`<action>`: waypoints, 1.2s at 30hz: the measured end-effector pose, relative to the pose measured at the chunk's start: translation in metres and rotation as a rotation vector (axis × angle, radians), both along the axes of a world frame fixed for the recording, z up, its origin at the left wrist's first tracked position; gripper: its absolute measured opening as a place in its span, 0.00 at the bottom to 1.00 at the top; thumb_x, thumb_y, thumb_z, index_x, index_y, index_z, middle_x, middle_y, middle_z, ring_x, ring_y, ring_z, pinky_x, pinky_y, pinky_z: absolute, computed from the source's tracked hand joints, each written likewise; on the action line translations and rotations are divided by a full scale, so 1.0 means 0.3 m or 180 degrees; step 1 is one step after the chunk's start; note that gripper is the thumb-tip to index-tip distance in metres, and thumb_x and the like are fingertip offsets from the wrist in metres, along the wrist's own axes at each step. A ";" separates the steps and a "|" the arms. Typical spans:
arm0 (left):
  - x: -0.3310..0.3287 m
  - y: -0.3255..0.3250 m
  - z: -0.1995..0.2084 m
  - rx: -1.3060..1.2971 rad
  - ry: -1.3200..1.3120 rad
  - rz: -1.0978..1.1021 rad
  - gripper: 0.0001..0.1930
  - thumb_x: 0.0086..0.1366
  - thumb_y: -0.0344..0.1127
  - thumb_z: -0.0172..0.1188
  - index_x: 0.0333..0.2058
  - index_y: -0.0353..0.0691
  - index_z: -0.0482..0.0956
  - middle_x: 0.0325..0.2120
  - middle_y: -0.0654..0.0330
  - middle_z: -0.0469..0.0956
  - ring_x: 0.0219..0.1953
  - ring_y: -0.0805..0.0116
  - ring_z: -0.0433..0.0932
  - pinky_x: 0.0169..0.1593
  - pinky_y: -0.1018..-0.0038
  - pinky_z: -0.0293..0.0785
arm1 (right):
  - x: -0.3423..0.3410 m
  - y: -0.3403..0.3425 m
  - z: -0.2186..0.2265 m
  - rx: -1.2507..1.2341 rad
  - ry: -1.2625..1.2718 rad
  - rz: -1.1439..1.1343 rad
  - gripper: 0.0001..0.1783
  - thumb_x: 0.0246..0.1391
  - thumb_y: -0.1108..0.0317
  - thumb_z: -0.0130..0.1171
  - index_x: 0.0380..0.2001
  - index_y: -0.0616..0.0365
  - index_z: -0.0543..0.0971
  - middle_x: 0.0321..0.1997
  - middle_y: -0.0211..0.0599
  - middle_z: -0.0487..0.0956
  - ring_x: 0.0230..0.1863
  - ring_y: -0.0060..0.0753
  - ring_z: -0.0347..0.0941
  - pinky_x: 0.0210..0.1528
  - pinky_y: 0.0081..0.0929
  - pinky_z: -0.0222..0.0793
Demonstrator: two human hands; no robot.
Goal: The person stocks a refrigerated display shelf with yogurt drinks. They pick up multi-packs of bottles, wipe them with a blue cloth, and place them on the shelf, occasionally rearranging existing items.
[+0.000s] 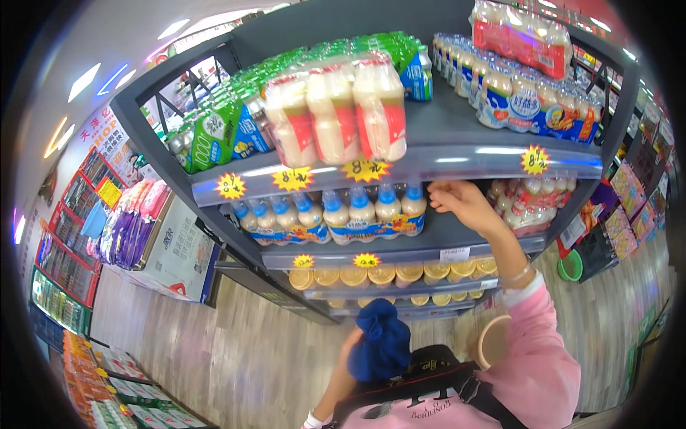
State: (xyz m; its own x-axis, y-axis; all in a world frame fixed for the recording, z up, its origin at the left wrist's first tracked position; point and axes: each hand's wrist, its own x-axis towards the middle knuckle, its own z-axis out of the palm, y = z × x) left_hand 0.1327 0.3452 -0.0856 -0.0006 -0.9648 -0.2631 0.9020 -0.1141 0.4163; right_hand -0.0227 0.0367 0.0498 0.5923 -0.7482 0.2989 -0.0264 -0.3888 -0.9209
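Note:
My right hand reaches up to the second shelf, just beside the right end of a row of small bottles with blue caps. Its fingers are loosely bent and hold nothing that I can see; whether they touch the last bottle I cannot tell. Low in front of my body, my left hand grips a bunched dark blue cloth, which hides most of its fingers. Above the blue-capped bottles, a wrapped pack of cream-coloured bottles with red labels stands at the front of the top shelf.
The top shelf also bears green packs and blue-labelled bottle packs. Red-labelled bottles sit right of my arm. Yellow-lidded jars line a lower shelf. A beige round bin stands on the floor.

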 end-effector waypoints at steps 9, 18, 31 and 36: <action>0.016 -0.026 0.031 -0.0295 -0.0150 -0.0069 0.26 0.69 0.45 0.46 0.60 0.35 0.63 0.52 0.51 0.72 0.50 0.58 0.74 0.57 0.64 0.68 | 0.009 0.371 0.354 -0.2375 0.0163 -0.0111 0.20 0.42 0.68 0.70 0.41 0.57 0.78 0.37 0.37 0.79 0.34 0.29 0.77 0.35 0.23 0.73; 0.001 -0.088 0.148 -0.1014 0.0547 -0.0221 0.31 0.68 0.53 0.42 0.62 0.37 0.60 0.55 0.49 0.69 0.55 0.51 0.69 0.59 0.57 0.66 | 0.277 0.345 0.639 -0.5125 0.0904 -0.1225 0.50 0.26 0.64 0.72 0.59 0.55 0.65 0.52 0.47 0.69 0.56 0.48 0.64 0.57 0.44 0.61; 0.030 -0.279 0.417 -0.2932 -0.0272 0.0809 0.41 0.66 0.68 0.35 0.65 0.39 0.54 0.61 0.52 0.62 0.60 0.54 0.65 0.63 0.55 0.61 | -0.040 0.409 0.182 -0.6508 0.0035 -0.1989 0.22 0.57 0.49 0.53 0.55 0.28 0.68 0.53 0.32 0.71 0.55 0.35 0.65 0.60 0.42 0.61; -0.030 -0.224 0.288 -0.2702 0.1120 -0.0377 0.40 0.63 0.67 0.42 0.64 0.41 0.56 0.59 0.55 0.65 0.57 0.59 0.68 0.61 0.60 0.64 | -0.166 0.611 0.115 -0.6068 0.1317 -0.0476 0.32 0.51 0.39 0.57 0.58 0.31 0.65 0.61 0.37 0.63 0.61 0.40 0.59 0.62 0.39 0.55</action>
